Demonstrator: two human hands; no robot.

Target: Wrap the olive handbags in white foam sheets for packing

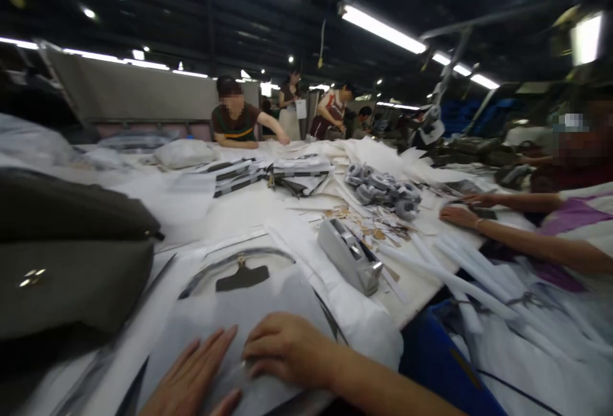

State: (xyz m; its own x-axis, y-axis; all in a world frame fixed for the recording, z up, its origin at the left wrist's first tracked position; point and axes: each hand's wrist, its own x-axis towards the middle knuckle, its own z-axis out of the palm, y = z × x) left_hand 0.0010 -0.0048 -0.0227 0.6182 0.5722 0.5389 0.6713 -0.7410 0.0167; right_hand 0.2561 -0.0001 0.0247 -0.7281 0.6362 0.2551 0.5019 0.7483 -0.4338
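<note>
At the near edge, both of the person's hands are lying on a white wrapped bag (pixel 249 301) that is resting flat on the surface (pixel 249 212). The left hand (pixel 191 374) is pressing palm down with the fingers stretched forward and a little spread; its grip is released, holding nothing. The right hand (pixel 287 347) is coming in from the right, the forearm crossing low, the fingers curled under and the knuckles raised. It is resting on the wrapping just beside the left hand, and I cannot tell if it is pinching the paper or only pressing on it.

The wrapping is thin, white and half transparent. A dark curved handle (pixel 234 261) and a dark tab with a small gold ring (pixel 242 275) are showing through it. No writing can be read on it.

On the left, near the hands, an olive green handbag (pixel 71 256) with a gold clasp is standing. To the right of the wrapped bag a grey tape dispenser (pixel 349 255) is lying on the white cloth. Beyond it are paper scraps, a heap of grey tape rolls (pixel 383 187) and stacks of folded white packages (pixel 258 173).

At the right side, another person's hands (pixel 460 212) are resting on the surface. Far behind, more workers (pixel 237 119) are standing at the surface under long ceiling lamps.
</note>
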